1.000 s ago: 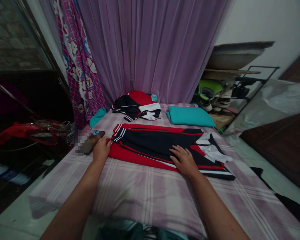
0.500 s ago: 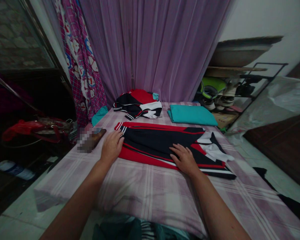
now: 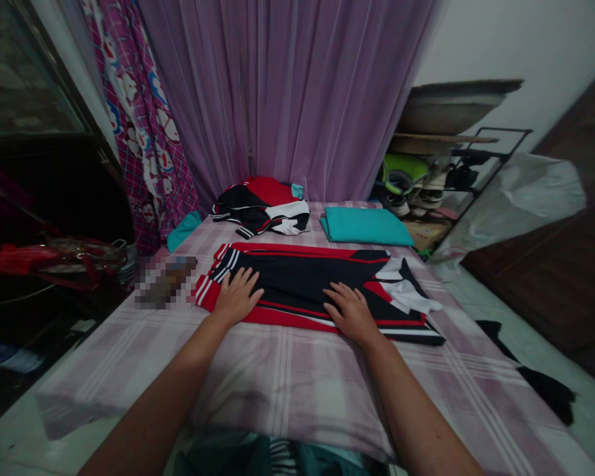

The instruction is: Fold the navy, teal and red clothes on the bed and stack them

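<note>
A track jacket in navy, red and white lies laid out lengthwise, with striped ribbed edges at its left end and white pieces at its right. My left hand rests flat on its left part, fingers spread, just inside the striped edges. Toward the right half, my right hand lies open on the dark cloth near the jacket's front edge. Neither hand grips the fabric. Behind it, a second garment in the same colours sits in a loose heap.
A plaid sheet covers the bed-like surface. At the back right lies a folded teal cloth. A pixelated object is left of the jacket. Purple curtains hang behind; a shoe rack stands at the right.
My left hand has slid rightward from the jacket's left end onto the dark cloth, uncovering the red striped edge. My right hand keeps about the same place on the jacket. The view has turned slightly right.
</note>
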